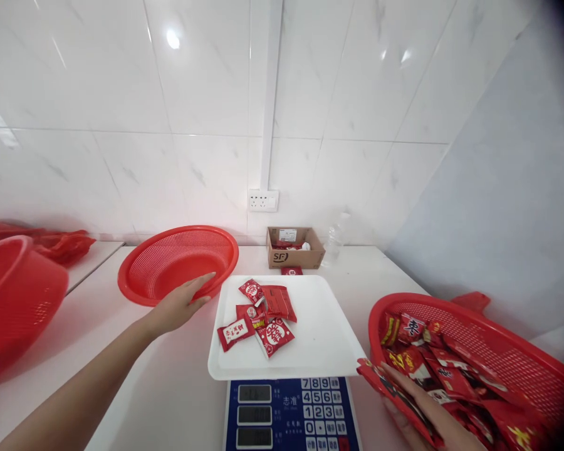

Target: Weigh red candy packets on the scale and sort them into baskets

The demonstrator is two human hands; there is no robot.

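My left hand (pixel 182 304) reaches forward and rests on the near rim of an empty red mesh basket (pixel 178 263), fingers stretched flat. My right hand (pixel 425 416) lies at the near edge of a second red basket (pixel 479 363) full of red snack packets (pixel 411 329); its fingers lie over several packets at the rim, and I cannot tell whether they grip them. Between the hands a white scale tray (pixel 319 332) carries several red packets (pixel 263 316) on a blue-faced electronic scale (pixel 291 413).
A small open cardboard box (pixel 295 247) stands at the back by the tiled wall, with one red packet in front of it and a clear plastic bottle (pixel 336 241) beside it. Another red basket (pixel 14 300) sits at the far left. A wall socket (pixel 263 200) is above the table.
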